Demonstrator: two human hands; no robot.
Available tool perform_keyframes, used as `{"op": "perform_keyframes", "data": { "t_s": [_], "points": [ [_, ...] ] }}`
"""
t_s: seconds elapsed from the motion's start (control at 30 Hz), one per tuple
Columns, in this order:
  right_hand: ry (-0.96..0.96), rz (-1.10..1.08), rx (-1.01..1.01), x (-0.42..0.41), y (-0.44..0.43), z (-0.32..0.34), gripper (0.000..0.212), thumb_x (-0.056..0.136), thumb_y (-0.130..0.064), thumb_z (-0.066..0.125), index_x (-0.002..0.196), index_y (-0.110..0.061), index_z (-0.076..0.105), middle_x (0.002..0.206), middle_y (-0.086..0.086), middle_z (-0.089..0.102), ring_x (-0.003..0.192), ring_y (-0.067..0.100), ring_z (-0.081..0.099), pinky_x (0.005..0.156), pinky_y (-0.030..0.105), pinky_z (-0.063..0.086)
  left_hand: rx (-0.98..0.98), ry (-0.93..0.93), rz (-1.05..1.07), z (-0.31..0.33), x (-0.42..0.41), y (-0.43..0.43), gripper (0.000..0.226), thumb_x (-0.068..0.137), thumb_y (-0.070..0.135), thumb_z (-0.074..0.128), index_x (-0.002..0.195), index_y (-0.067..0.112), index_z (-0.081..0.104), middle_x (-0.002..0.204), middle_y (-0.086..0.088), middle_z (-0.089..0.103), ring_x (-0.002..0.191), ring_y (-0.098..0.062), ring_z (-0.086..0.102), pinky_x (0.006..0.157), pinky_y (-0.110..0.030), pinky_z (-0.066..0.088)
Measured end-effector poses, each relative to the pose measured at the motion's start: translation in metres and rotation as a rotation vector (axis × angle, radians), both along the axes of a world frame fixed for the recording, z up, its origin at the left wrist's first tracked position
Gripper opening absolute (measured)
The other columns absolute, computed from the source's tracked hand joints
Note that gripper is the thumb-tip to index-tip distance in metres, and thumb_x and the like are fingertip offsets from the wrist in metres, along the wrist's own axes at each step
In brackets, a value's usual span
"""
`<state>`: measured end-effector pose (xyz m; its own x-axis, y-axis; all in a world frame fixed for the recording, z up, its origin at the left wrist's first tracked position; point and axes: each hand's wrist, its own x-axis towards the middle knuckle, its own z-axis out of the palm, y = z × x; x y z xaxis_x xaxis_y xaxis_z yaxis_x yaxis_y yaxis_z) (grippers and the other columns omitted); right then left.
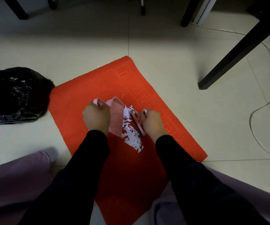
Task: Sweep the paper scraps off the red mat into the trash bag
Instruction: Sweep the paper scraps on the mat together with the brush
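Indoor domestic-type room: pale glossy tiled floor (171, 65), dark wooden furniture legs (238, 51), trailing thin white cable (268, 101).

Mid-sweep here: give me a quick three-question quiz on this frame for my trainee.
1. True or false: the left hand grips the pink dustpan.
2. Fill in: the trash bag lies on the red mat's ____ side.
3. The paper scraps lie mostly: A) between dustpan and brush, on the mat; B) on bare floor; C) on a chair.
Key: 1 true; 2 left; 3 A.
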<state>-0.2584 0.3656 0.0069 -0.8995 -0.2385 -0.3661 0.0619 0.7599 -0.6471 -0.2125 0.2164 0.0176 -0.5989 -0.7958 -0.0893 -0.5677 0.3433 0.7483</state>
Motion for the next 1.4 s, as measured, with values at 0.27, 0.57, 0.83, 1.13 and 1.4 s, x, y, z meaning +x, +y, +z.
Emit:
{"op": "perform_keyframes", "data": {
  "t_s": [0.27, 0.57, 0.83, 1.13, 1.4],
  "points": [
    [0.026, -0.005, 0.006, -0.001, -0.003, -0.001, 0.038, 0.097, -0.025, 0.046, 0.082, 0.008, 0.057, 0.066, 0.013, 0.05, 0.056, 0.022, 0.043, 0.055, 0.032, 0.036, 0.006, 0.027, 0.029, -0.012, 0.003, -0.009, 0.031, 0.093, 0.016, 0.039, 0.074, -0.002, 0.053, 0.073, -0.022, 0.059, 0.072, -0.037, 0.056, 0.059, -0.032, 0.035],
    [0.012, -0.075, -0.029, -0.008, -0.007, -0.008, 0.03, 0.097, -0.019, 0.044, 0.079, 0.002, 0.056, 0.065, 0.012, 0.053, 0.05, 0.019, 0.044, 0.049, 0.032, 0.039, 0.014, -0.006, 0.05, -0.019, 0.0, -0.017, 0.028, 0.093, 0.016, 0.038, 0.069, 0.003, 0.046, 0.067, -0.013, 0.049, 0.064, -0.026, 0.044, 0.059, -0.03, 0.029],
    [0.086, -0.12, -0.049, -0.034, -0.011, -0.025, 0.03, 0.096, -0.017, 0.046, 0.088, 0.009, 0.06, 0.074, 0.02, 0.057, 0.059, 0.024, 0.046, 0.056, 0.03, 0.033, 0.032, -0.008, 0.059, -0.025, -0.009, -0.029, 0.029, 0.093, 0.015, 0.037, 0.073, 0.001, 0.053, 0.066, -0.011, 0.051, 0.065, -0.027, 0.047, 0.057, -0.027, 0.031],
    [-0.009, 0.064, 0.02, -0.041, -0.035, -0.033, 0.035, 0.097, -0.025, 0.045, 0.082, 0.003, 0.058, 0.07, 0.007, 0.051, 0.058, 0.018, 0.045, 0.043, 0.015, 0.031, 0.027, 0.004, 0.072, -0.03, -0.009, -0.035, 0.029, 0.092, 0.013, 0.039, 0.066, 0.006, 0.046, 0.056, -0.004, 0.043, 0.057, -0.024, 0.04, 0.055, -0.028, 0.028],
    [-0.076, 0.151, 0.072, -0.019, -0.028, -0.02, 0.03, 0.096, -0.017, 0.047, 0.095, 0.009, 0.061, 0.079, 0.011, 0.05, 0.062, 0.019, 0.045, 0.047, 0.021, 0.028, 0.051, -0.016, 0.076, -0.018, 0.002, -0.03, 0.026, 0.093, 0.013, 0.039, 0.07, 0.005, 0.048, 0.059, -0.005, 0.046, 0.062, -0.025, 0.044, 0.058, -0.028, 0.03]
  ]
}}
